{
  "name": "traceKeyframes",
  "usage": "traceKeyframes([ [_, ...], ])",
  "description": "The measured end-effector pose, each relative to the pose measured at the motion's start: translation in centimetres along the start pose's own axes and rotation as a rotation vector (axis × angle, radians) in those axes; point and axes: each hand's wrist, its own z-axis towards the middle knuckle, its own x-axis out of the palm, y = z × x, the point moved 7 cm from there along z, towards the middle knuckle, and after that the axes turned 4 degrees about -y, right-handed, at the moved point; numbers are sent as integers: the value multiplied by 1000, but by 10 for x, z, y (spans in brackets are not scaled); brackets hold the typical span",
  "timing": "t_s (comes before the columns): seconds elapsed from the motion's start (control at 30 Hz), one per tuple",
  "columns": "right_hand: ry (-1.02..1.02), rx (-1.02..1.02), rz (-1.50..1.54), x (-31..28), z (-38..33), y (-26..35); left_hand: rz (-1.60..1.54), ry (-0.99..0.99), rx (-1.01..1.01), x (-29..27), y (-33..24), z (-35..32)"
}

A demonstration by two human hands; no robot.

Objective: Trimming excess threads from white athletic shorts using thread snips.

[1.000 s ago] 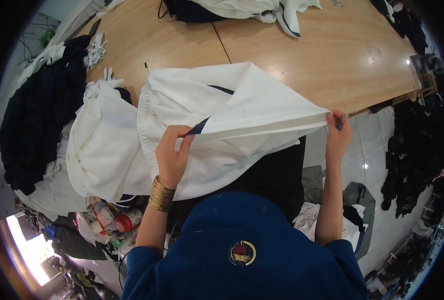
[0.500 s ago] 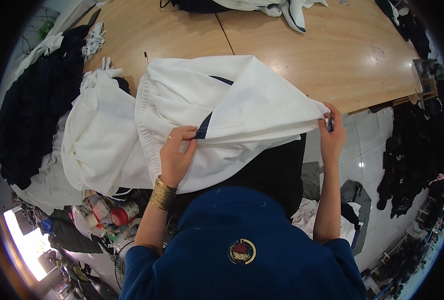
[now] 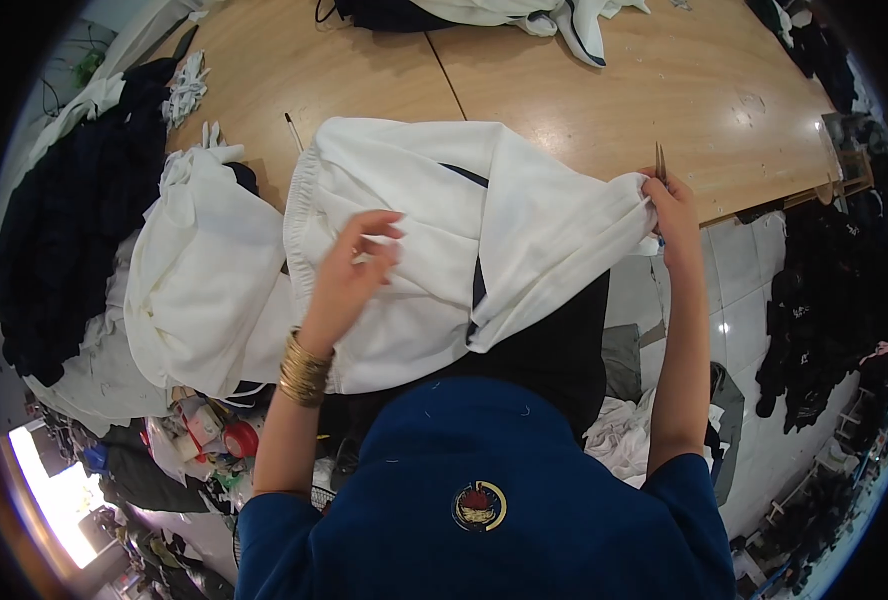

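Head view: the right hand (image 3: 674, 217) pinches the white garment (image 3: 554, 215), draped from table (image 3: 684, 110) to lap (image 3: 569, 330), plus a pointed metal tool (image 3: 661, 162). Left hand (image 3: 349, 272), fingers loosely apart, has released the navy strip (image 3: 479, 285).

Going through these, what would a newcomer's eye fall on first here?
The white garment, spread mid-picture partly on the table, its right end bunched in the right grip, where a pointed tool sticks up. Then come the gold bracelet, left of centre, and the round emblem on the blue shirt, bottom centre.
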Motion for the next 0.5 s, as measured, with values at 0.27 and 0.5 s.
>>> traceKeyframes([
  [0.27,-34,48,25,1,-2,1,215,178,212,86,-6,-28],
  [0.5,-25,44,70,4,-5,6,232,-9,231,98,-23,-13],
])
